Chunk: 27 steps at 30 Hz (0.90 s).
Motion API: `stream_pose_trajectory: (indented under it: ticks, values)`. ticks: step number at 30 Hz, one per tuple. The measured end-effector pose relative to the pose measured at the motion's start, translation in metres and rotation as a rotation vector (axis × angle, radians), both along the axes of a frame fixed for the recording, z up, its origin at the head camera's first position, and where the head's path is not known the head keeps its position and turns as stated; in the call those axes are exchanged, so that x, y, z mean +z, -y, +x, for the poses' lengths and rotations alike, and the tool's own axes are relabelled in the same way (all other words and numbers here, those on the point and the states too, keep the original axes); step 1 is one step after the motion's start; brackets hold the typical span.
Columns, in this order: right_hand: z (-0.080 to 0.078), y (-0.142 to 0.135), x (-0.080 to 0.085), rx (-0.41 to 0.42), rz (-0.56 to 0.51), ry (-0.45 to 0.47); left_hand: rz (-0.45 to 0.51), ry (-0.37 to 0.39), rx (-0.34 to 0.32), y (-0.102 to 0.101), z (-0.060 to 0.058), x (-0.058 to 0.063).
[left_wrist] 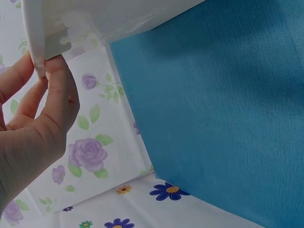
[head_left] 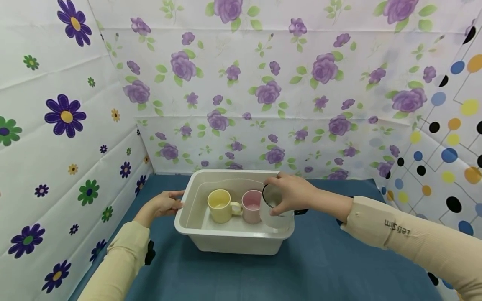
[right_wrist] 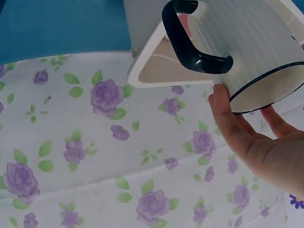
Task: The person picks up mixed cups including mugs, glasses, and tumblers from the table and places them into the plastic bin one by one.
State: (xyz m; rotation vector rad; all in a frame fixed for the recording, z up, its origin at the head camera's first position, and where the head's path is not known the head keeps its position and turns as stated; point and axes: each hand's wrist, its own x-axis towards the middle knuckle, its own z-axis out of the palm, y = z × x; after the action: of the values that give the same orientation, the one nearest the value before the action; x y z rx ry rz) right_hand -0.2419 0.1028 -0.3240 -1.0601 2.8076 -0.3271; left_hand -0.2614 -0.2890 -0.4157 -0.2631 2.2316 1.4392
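Observation:
A cream plastic basin stands on the blue table. Inside it are a yellow mug and a pink mug, both upright and side by side. My left hand pinches the basin's left rim between thumb and fingers, as the left wrist view also shows. My right hand grips a white mug near its black-edged rim, over the right end of the basin. The white mug's black handle points away from the pink mug, out to the right.
Blue cloth covers the table around the basin. Behind it hangs a white sheet with purple roses. A daisy-patterned sheet closes off the left side, and a dotted sheet the right.

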Motion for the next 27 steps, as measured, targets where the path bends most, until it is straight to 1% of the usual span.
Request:
stream_pose_trajectory:
  ticks: [4,6,12,18,23,27]
  values:
    - [-0.001,0.011,0.000,0.011,0.013,0.010,-0.001,-0.006,-0.008,0.002,-0.001,-0.001]
    - [-0.001,0.016,0.001,0.024,0.017,-0.001,-0.001,-0.011,-0.015,0.002,-0.001,-0.001]
    - [-0.001,0.032,-0.001,0.049,0.022,-0.001,-0.001,-0.010,-0.007,0.004,-0.002,-0.004]
    - [-0.005,0.048,-0.003,0.063,0.057,0.011,-0.015,-0.014,0.002,0.002,-0.001,-0.007]
    - [-0.010,0.064,-0.003,0.063,0.099,0.040,-0.011,-0.014,0.017,0.001,-0.001,-0.005]
    - [-0.015,0.076,-0.007,0.097,0.118,0.025,-0.022,-0.009,0.009,0.002,-0.001,-0.002]
